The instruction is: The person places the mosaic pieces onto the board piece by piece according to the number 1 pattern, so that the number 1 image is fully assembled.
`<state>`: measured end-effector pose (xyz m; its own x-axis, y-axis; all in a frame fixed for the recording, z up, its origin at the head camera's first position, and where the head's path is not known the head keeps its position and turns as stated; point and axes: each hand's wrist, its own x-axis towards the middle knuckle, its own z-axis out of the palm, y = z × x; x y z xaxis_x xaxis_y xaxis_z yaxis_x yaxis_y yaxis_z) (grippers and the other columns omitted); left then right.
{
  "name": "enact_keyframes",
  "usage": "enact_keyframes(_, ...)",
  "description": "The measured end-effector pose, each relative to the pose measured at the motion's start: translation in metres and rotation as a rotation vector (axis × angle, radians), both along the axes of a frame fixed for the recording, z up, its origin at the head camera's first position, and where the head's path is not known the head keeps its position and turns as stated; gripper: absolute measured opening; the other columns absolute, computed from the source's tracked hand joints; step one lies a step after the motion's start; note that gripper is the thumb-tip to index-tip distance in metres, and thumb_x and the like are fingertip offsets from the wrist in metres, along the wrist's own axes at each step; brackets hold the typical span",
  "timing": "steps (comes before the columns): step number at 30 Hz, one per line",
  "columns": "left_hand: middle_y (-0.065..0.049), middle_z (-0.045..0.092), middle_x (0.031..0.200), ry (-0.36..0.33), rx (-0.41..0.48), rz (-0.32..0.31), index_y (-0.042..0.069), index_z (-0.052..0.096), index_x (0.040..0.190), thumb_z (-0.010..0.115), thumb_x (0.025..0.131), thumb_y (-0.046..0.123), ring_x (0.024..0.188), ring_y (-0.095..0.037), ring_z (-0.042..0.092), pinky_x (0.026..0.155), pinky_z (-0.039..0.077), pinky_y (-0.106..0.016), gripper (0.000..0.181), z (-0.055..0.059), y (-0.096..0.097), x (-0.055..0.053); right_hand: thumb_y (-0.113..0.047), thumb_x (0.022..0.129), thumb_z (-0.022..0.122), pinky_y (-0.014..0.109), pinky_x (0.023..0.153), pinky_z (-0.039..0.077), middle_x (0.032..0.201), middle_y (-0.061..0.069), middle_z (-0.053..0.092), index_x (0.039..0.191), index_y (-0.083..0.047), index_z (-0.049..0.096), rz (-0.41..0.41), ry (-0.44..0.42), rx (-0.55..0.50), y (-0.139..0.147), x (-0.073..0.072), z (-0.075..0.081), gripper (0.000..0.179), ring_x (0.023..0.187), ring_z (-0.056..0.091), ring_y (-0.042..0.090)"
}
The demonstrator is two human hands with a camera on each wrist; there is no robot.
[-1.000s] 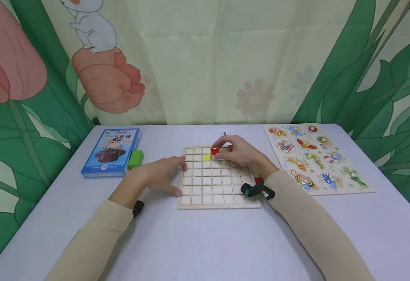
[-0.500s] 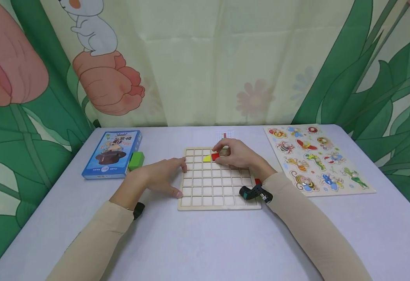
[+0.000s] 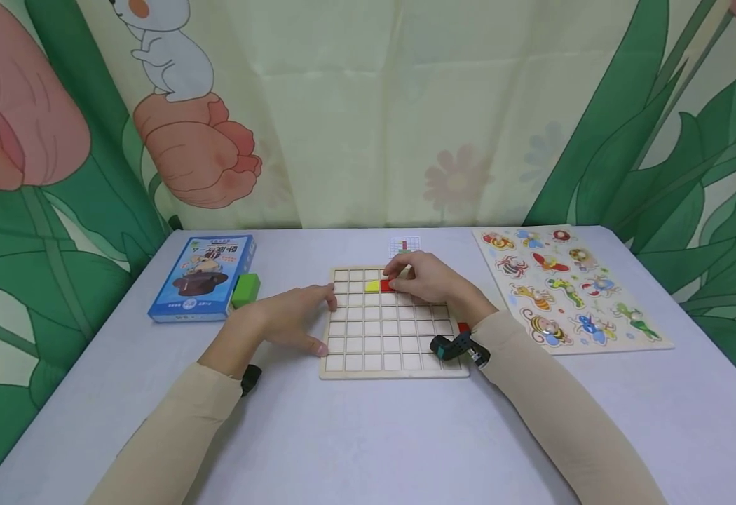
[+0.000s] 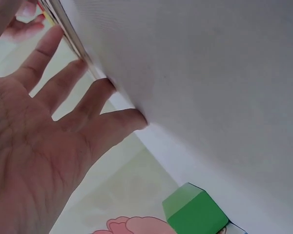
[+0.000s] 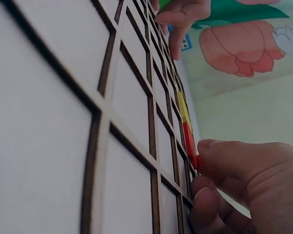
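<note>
A square wooden grid board lies on the white table, in the middle of the head view. My left hand steadies its left side, fingers spread and thumb near the lower left corner. In the left wrist view those fingers reach along the board's edge. A yellow tile sits in an upper cell. In the cell just right of it is a red tile, pinched between thumb and fingers of my right hand. The right wrist view shows the red tile low in the grid, right at my fingertips.
Behind the board lies a small printed grid card. A blue box and a green block are at the left. An insect puzzle board lies at the right. Another red piece shows beside my right wrist.
My right hand has lowered the red tile, tilted above the board a second ago, into the cell beside the yellow tile. The left hand has stayed at the board's edge.
</note>
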<state>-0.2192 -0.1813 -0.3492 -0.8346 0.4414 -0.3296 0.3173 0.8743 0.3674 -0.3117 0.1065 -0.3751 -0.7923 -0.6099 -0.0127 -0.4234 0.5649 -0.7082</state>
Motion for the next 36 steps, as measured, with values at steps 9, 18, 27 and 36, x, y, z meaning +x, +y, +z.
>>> enact_keyframes(9,-0.006,0.031,0.167,-0.001,-0.012,0.024,0.03,0.051,0.128,0.092,0.074,0.045,0.148,-0.027,0.038,0.12,0.035,-0.051,0.069,-0.002,0.001,0.002,-0.019,0.102,0.064,0.032,0.067,0.052,0.108,0.0,0.07,0.121,-0.019,0.07,0.028,0.034,0.059,0.009,0.004,0.009,0.02,0.073,0.061,0.018)
enact_keyframes(18,-0.006,0.037,0.163,-0.013,-0.013,0.014,0.029,0.051,0.128,0.092,0.074,0.046,0.146,-0.027,0.041,0.119,0.036,-0.051,0.07,-0.003,0.003,0.002,-0.016,0.1,0.069,0.041,0.088,0.056,0.123,0.011,0.07,0.122,-0.008,0.07,0.146,0.1,0.007,0.035,0.002,0.029,0.024,0.096,0.07,0.021)
enact_keyframes(27,-0.005,0.042,0.16,-0.012,-0.04,0.023,0.029,0.051,0.13,0.092,0.073,0.047,0.143,-0.026,0.043,0.118,0.038,-0.051,0.072,-0.002,0.005,0.002,-0.015,0.097,0.073,0.049,0.092,0.057,0.125,0.014,0.068,0.124,-0.006,0.069,0.163,0.078,-0.044,0.053,0.006,0.042,0.029,0.101,0.068,0.022)
enact_keyframes(36,-0.005,0.032,0.167,-0.013,-0.045,0.027,0.029,0.052,0.132,0.091,0.074,0.047,0.151,-0.029,0.035,0.12,0.034,-0.052,0.072,0.002,0.004,-0.002,-0.017,0.095,0.075,0.05,0.094,0.055,0.125,0.014,0.068,0.124,-0.006,0.068,0.114,0.133,-0.062,0.07,0.013,0.043,0.031,0.103,0.066,0.024)
